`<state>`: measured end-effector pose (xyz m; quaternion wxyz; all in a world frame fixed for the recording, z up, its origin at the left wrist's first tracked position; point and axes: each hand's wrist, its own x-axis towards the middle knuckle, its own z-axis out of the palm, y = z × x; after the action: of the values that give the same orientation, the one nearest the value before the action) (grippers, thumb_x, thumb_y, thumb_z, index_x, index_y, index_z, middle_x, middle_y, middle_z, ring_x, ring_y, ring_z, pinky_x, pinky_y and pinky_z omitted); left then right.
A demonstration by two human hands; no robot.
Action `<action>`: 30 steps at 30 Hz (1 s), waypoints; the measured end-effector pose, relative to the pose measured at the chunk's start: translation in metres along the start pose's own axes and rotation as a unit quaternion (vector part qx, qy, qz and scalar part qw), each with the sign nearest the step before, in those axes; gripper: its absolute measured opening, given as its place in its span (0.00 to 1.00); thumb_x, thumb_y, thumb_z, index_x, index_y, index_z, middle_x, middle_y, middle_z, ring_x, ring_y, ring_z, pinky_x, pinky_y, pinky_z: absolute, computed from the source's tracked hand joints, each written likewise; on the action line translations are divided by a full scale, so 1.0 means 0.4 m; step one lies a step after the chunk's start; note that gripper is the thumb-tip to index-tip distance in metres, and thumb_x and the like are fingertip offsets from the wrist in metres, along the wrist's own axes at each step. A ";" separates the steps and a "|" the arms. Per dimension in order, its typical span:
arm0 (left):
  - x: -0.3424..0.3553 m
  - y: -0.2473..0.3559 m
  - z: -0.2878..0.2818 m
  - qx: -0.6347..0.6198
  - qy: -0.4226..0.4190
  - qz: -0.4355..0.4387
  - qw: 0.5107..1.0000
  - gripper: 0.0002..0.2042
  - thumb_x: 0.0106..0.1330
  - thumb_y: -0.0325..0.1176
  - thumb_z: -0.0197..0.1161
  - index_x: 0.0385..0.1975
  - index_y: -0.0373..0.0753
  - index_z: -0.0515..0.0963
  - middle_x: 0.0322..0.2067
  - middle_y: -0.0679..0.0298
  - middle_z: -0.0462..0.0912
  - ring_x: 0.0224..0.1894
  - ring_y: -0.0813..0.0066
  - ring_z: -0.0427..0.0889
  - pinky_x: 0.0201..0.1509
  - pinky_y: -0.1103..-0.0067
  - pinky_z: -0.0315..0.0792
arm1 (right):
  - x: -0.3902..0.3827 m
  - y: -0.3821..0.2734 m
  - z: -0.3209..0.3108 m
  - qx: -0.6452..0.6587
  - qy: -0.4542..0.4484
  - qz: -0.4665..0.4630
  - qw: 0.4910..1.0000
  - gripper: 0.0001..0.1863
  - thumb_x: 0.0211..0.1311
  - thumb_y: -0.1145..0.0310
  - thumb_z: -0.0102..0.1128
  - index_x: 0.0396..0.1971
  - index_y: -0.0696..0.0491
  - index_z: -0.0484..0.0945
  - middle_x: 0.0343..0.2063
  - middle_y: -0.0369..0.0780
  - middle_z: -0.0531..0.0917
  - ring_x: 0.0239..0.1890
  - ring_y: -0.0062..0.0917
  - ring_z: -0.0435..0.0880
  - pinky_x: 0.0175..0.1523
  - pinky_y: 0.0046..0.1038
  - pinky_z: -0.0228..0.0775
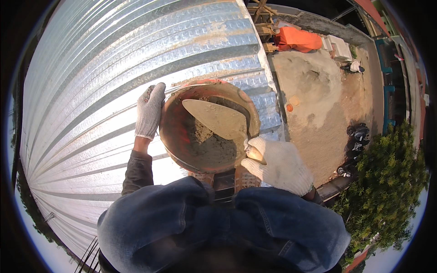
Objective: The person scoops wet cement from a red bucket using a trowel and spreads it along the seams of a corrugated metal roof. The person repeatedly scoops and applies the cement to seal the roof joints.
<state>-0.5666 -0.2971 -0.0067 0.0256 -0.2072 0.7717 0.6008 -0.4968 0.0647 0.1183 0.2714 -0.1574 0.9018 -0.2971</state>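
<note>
A round bucket (pixel 175 152), reddish under a coat of grey, stands in front of my knees with wet mortar (pixel 223 150) in its bottom. My left hand (pixel 151 109), in a white knit glove, is closed at the bucket's left rim; its curled fingers partly hide the grip. In my gloved right hand (pixel 280 164) is the wooden handle of a pointed trowel (pixel 216 119), fingers wrapped round it. The mortar-smeared blade lies flat over the bucket's mouth, its tip toward the upper left.
Ribbed metal roofing (pixel 114 68) spreads left and ahead, ending at an edge (pixel 268 68) on the right. Far below lie a sand heap (pixel 309 77), an orange tarp (pixel 298 40) and parked motorcycles (pixel 357 136). A leafy tree (pixel 387 182) rises at right.
</note>
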 end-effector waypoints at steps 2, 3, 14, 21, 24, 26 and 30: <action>0.002 0.004 -0.016 0.023 -0.011 -0.014 1.000 0.18 0.81 0.50 0.66 0.35 0.40 0.82 0.30 0.77 0.76 0.32 0.88 0.68 0.36 0.82 0.65 | 0.004 0.005 0.001 -0.013 0.019 -0.042 0.999 0.21 0.68 0.54 0.73 0.51 0.54 0.86 0.38 0.48 0.91 0.41 0.44 0.92 0.46 0.40 0.84; 0.003 0.005 -0.016 0.031 -0.019 -0.021 0.999 0.19 0.81 0.50 0.66 0.36 0.40 0.82 0.31 0.77 0.77 0.32 0.88 0.69 0.36 0.82 0.66 | 0.002 0.010 -0.004 -0.023 0.028 -0.059 0.998 0.20 0.68 0.55 0.73 0.51 0.54 0.86 0.38 0.48 0.91 0.41 0.44 0.92 0.46 0.40 0.84; -0.109 0.142 0.056 -0.085 -0.180 -0.079 0.977 0.17 0.81 0.43 0.67 0.51 0.33 0.87 0.41 0.67 0.90 0.43 0.82 0.85 0.49 0.81 0.80 | -0.046 0.073 -0.069 -0.214 0.067 -0.018 0.974 0.12 0.68 0.65 0.68 0.46 0.54 0.79 0.33 0.48 0.85 0.36 0.49 0.87 0.40 0.47 0.77; -0.158 0.250 0.157 0.108 -0.195 0.025 0.974 0.21 0.72 0.48 0.76 0.26 0.37 0.82 0.21 0.74 0.75 0.27 0.89 0.70 0.28 0.79 0.66 | 0.015 0.122 -0.003 -0.351 0.032 0.029 0.935 0.06 0.71 0.67 0.64 0.39 0.51 0.78 0.30 0.47 0.86 0.32 0.47 0.90 0.38 0.46 0.80; -0.162 0.262 0.168 0.129 -0.208 0.030 0.969 0.20 0.72 0.47 0.76 0.28 0.36 0.84 0.21 0.73 0.76 0.27 0.89 0.71 0.27 0.77 0.66 | 0.028 0.123 -0.012 -0.305 -0.028 -0.011 0.952 0.08 0.66 0.70 0.64 0.42 0.56 0.78 0.29 0.46 0.87 0.30 0.43 0.91 0.36 0.42 0.83; -0.168 0.262 0.177 0.139 -0.211 0.025 0.967 0.19 0.72 0.48 0.76 0.30 0.35 0.85 0.22 0.73 0.78 0.27 0.89 0.72 0.28 0.78 0.68 | 0.010 0.130 -0.007 -0.247 -0.060 -0.014 0.967 0.09 0.68 0.68 0.64 0.42 0.57 0.78 0.27 0.46 0.87 0.30 0.44 0.91 0.36 0.43 0.83; -0.185 0.292 0.187 0.131 -0.201 0.026 0.971 0.16 0.73 0.43 0.75 0.36 0.33 0.88 0.25 0.70 0.84 0.29 0.88 0.77 0.31 0.80 0.74 | -0.027 0.140 0.037 -0.126 -0.061 -0.089 0.986 0.11 0.72 0.64 0.63 0.41 0.57 0.78 0.27 0.47 0.87 0.29 0.46 0.90 0.36 0.43 0.83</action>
<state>-0.5556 -0.1833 0.1010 0.1915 -0.0571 0.8275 0.5247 -0.4864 0.1063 0.0779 0.2762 -0.2873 0.8964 -0.1937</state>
